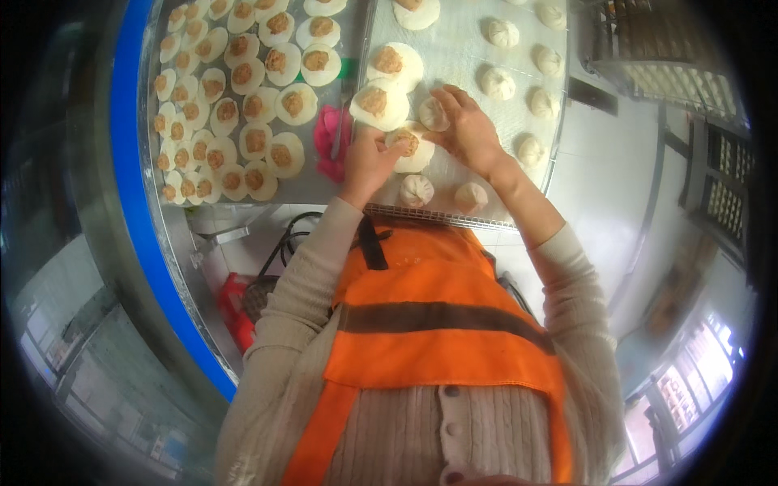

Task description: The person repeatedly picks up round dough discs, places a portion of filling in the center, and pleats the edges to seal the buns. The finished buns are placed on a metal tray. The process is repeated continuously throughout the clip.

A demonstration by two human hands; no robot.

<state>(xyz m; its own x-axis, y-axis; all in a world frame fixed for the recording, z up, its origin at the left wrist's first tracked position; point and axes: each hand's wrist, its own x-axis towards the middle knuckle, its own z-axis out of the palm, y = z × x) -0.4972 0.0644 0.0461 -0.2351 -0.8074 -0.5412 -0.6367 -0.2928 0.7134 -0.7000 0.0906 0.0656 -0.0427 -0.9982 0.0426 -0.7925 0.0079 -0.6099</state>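
On the steel tray [480, 146] in front of me, my left hand [370, 166] grips the near-left edge of a round dough wrapper [412, 149], its thumb beside the brown filling. My right hand [470, 131] curves around a pale pleated bun [434, 114], fingertips at its far side and thumb at its near side, close to that wrapper's edge. How firmly the bun is gripped is hard to see. Another filled wrapper [379, 105] lies just beyond my left hand, overlapping one farther off. A finished bun [416, 191] sits nearest to me, below the wrapper.
Many flat filled wrappers [255, 140] cover the left board [312, 174]. A pink cloth [331, 144] lies between board and tray. Several pleated buns [497, 83] stand in rows on the right. A blue edge [134, 162] bounds the left; racks [725, 190] stand at far right.
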